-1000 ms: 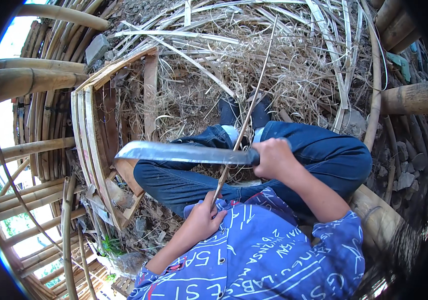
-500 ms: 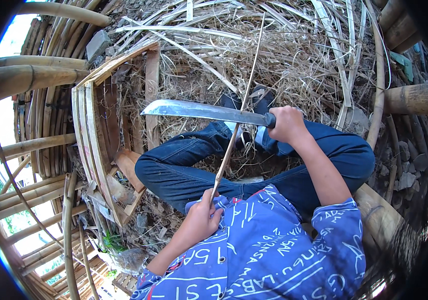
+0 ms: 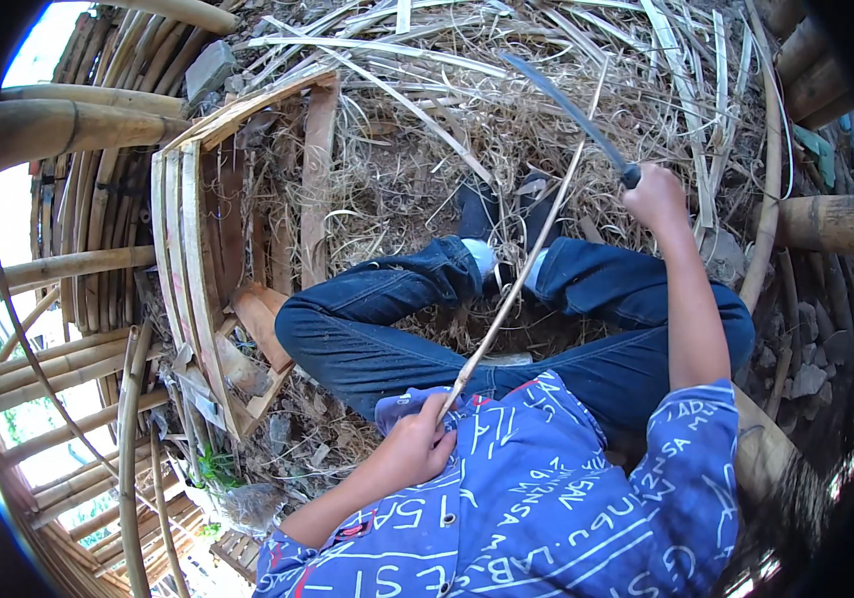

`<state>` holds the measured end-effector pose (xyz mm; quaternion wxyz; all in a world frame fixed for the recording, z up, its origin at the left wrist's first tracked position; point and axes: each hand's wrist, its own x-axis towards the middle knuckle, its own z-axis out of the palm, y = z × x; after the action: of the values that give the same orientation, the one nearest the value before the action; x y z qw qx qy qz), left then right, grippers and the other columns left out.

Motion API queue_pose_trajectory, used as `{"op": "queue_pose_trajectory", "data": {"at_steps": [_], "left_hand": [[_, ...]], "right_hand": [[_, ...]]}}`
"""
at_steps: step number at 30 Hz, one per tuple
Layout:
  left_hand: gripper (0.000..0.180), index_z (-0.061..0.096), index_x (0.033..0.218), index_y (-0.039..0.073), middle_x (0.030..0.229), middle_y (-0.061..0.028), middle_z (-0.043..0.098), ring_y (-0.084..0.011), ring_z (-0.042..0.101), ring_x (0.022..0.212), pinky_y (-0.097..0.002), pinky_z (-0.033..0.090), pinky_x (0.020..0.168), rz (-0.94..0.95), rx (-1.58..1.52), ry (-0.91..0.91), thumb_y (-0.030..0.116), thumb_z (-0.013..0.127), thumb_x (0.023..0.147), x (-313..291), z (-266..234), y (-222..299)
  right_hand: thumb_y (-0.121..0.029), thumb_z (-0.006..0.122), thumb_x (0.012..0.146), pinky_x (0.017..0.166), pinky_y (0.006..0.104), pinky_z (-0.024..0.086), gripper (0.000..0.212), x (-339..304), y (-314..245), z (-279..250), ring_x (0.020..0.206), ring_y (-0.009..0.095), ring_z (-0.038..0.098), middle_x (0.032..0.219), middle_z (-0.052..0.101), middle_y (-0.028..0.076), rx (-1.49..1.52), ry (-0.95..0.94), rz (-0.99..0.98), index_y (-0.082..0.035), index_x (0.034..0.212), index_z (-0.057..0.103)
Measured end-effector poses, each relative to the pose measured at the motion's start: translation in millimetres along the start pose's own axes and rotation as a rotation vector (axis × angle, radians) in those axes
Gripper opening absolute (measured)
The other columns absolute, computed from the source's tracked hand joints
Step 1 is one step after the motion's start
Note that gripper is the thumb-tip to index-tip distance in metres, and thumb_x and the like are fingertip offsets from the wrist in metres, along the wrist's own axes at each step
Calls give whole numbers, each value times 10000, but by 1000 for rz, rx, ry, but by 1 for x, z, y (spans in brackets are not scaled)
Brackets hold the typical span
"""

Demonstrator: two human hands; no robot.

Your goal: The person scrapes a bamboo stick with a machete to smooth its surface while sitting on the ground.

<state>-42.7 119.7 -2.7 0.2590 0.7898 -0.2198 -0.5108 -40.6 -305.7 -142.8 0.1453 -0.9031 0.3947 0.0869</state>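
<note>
- Right hand (image 3: 658, 199): fingers closed around the dark handle of a long blade (image 3: 558, 95), held out ahead of the right knee, tip directed forward and left.
- Left hand (image 3: 419, 447): fingers wrapped around the near end of a thin stick (image 3: 536, 239), close against the patterned shirt (image 3: 546, 498).
- Stick: slants forward and right, passing above the space between the legs in jeans (image 3: 372, 314).
- Blade crosses the stick's far portion in view; contact cannot be determined.
- Ground ahead: pale curled shavings (image 3: 397, 209) and strips.
- Left of the legs: slatted wooden frame (image 3: 175, 229).
</note>
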Motion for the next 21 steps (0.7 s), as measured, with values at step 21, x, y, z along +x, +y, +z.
{"op": "queue_pose_trajectory", "data": {"at_steps": [21], "left_hand": [[166, 520, 1082, 38, 744, -87, 556, -140, 542, 697, -294, 445, 672, -91, -181, 153, 169, 506, 980, 36, 19, -66]], "right_hand": [[-205, 700, 596, 685, 465, 533, 224, -158, -90, 60, 731, 366, 671, 710, 666, 174, 232, -254, -500, -79, 775, 653]]}}
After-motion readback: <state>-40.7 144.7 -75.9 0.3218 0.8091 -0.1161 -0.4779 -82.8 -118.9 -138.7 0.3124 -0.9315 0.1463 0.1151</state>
